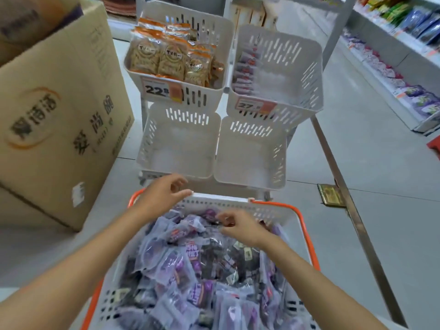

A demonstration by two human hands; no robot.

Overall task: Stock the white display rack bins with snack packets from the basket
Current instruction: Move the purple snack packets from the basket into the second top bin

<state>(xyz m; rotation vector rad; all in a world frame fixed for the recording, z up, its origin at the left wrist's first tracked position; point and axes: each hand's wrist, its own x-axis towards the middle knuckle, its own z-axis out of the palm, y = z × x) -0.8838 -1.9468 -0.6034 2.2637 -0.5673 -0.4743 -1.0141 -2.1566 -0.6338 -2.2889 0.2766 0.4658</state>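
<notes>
A tan corrugated cardboard box (59, 110) is standing at the left on the grey floor (357, 139), carrying dark Chinese characters and an orange oval logo too blurred to read.

Just right of it, the white display rack (143, 108) is holding four slotted plastic bins with rounded corners. The far-left bin (209, 34) is carrying upright clear packets with orange tops (166, 58), pale sticks showing inside, and a price tag (162, 90) reading "22.8". The far-right bin (307, 75) is holding a few flat packets (245, 72) standing on edge along its left wall, and its tag (254, 106) is starting with "27". The two nearer bins (178, 144) (250, 158) are sitting side by side below them.

Nearest, a white perforated basket (238, 207) with an orange handle (307, 232) is lying with its long axis running near to far. It is heaped with translucent purple snack packets (181, 265), soft and crinkled, pointing every way; their print is unreadable.

The left hand (162, 194) is hovering at the basket's far-left corner, its grip released: fingers loosely curled around nothing, one fingertip reaching the end of the white rim bar (221, 197). The right hand (242, 226) is reaching down onto the far part of the heap with fingers bunched; whether its grip is grasping a packet cannot be told.

A metal strip (357, 222) is running across the floor beside a brass plate (331, 195). Store shelves (390, 51) at the far right are carrying purple, blue and green bags.
</notes>
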